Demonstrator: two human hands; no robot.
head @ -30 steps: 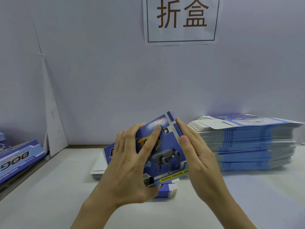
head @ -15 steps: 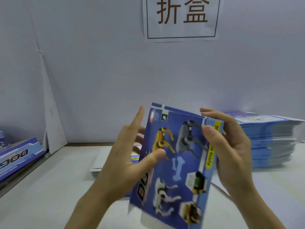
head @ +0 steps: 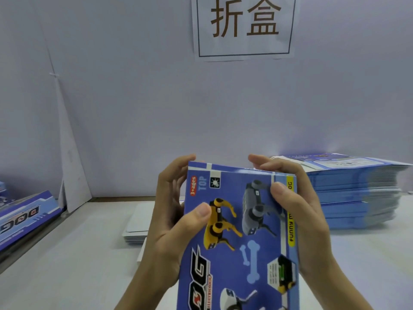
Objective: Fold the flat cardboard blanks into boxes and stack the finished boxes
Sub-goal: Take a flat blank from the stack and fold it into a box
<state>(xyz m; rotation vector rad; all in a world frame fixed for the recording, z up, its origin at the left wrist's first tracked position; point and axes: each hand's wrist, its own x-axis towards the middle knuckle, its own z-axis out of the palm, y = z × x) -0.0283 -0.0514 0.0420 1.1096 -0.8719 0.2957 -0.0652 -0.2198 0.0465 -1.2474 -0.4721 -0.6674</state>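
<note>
While one blank is mid-fold, finished boxes (head: 22,217): far left of the held blank (head: 241,231) and well apart from it. One blue box lettered "DOG" lies there, and the corner of another shows at the frame edge. I judge that only a few are done, though that stack runs out of view.
Table (head: 67,265): the white top below the held blank, bearing both piles.
Small pile (head: 136,222): just left of and behind the held blank, partly hidden by the hand. It is a few flat sheets, white side up, not yet folded.
Left hand (head: 169,220): grips the held blank's left edge, with the thumb pressed on the printed face beside the yellow dog and the fingers curled round the back.
Held blank: raised off the table between both hands, printed face toward the camera, with its lower end out of frame. A narrow panel with a yellow strip shows along its right edge, so it is probably being opened into a sleeve. No end flap looks tucked.
Right hand (head: 297,209): holds the held blank's right side, with the thumb on the grey dog and the fingers hooked over the top far edge.
Stack of flat blanks (head: 357,193): right of the held blank and behind the hand. It is tall, so most of the folding is probably left.
Contents: nothing is visible inside any box, and the held blank's inside is hidden.
</note>
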